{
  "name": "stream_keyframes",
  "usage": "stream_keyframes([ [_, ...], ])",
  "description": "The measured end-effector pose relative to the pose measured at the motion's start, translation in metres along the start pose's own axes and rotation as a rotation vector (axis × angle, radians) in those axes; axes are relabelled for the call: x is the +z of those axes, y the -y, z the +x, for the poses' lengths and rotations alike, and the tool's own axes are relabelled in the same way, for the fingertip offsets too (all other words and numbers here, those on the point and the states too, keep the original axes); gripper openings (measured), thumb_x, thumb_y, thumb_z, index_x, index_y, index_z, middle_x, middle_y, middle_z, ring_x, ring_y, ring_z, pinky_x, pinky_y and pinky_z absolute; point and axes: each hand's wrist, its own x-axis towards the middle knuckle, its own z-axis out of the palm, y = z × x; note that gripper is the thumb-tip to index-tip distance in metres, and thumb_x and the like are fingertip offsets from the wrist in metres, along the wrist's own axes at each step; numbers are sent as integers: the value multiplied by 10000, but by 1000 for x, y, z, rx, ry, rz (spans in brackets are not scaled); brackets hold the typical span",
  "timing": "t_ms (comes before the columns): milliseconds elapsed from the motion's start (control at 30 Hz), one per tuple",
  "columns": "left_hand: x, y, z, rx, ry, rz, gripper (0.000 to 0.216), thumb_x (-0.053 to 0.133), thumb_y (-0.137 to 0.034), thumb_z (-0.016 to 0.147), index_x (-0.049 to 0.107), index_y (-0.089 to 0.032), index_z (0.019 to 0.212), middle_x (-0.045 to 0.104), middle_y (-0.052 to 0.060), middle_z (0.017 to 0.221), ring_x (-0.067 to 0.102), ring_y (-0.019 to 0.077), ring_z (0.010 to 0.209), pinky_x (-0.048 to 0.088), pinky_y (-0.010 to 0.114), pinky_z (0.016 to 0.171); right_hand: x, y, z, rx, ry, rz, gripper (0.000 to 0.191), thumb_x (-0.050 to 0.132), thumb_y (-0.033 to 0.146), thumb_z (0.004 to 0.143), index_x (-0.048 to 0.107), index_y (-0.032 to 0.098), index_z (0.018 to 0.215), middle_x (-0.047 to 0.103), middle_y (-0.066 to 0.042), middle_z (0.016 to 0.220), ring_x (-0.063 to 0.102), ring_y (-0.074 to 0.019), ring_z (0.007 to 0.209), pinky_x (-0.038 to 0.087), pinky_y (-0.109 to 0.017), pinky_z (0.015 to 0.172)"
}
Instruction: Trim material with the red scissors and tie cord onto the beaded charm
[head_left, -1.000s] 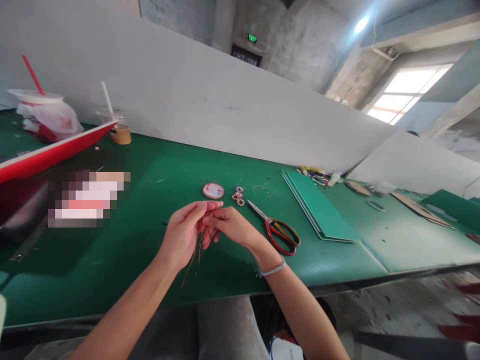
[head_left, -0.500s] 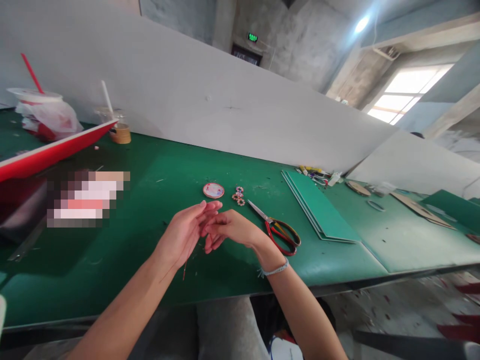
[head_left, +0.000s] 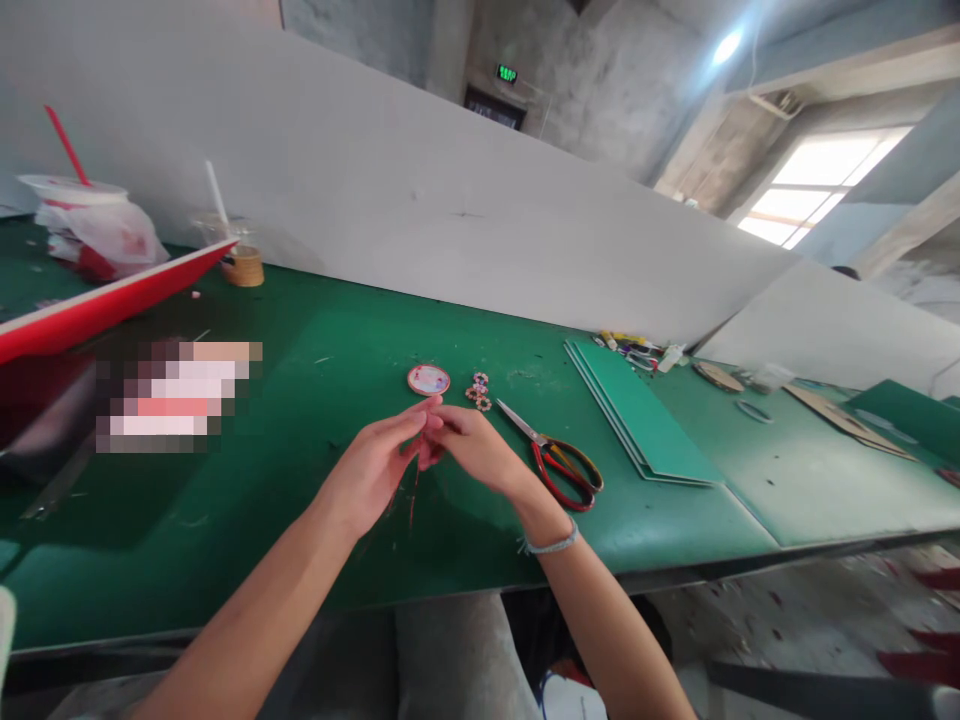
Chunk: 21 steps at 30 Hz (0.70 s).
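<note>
My left hand and my right hand meet fingertip to fingertip above the green table. Both pinch thin red cord, whose loose ends hang down toward the table below my hands. A light bracelet sits on my right wrist. Just beyond my fingers lie a small round pink-rimmed disc and a little cluster of beads. Red-handled scissors lie shut to the right of my right hand.
A stack of green mats lies right of the scissors, with small tools behind it. At far left are a red tray edge, a bagged cup with red straw and a tape roll. A white partition board backs the table.
My hands have shifted slightly forward and closed together again at the fingertips; the hanging cord ends swung from under my left hand toward the middle.
</note>
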Motion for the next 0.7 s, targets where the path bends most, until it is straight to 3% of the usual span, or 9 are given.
stream_keyframes([
  [133,-1,1,2,28,7,-67,134,789,-313,707,780,-186,749,758,48,935,625,167,930,477,269,910,3,-3,1,-149,-195,-317,214,419,108,876,569,173,739,492,43,566,481,-96,553,390,-220,580],
  [333,4,-1,-1,98,-45,-34,187,805,-295,698,790,-202,861,753,52,1022,631,204,1030,467,300,954,-1,1,1,-149,-188,-381,294,413,113,881,457,186,600,469,49,501,453,-87,496,365,-219,556],
  [500,9,-4,-6,180,-83,5,238,830,-279,655,788,-190,872,717,63,1133,630,207,1014,532,240,747,4,5,-1,2,-51,-109,275,419,160,916,495,186,653,437,75,440,506,-87,417,392,-215,518],
  [600,12,-8,-9,177,-82,3,290,812,-263,668,775,-193,947,714,67,1124,644,189,878,513,229,551,10,6,-1,49,-26,16,242,453,232,937,532,181,715,437,81,432,528,-93,406,380,-215,492],
  [700,13,-10,-10,129,-71,4,292,786,-265,680,771,-182,959,723,76,1094,636,166,750,481,236,474,12,5,-1,74,-25,58,241,439,235,946,546,173,739,498,63,449,554,-99,429,375,-216,489],
])
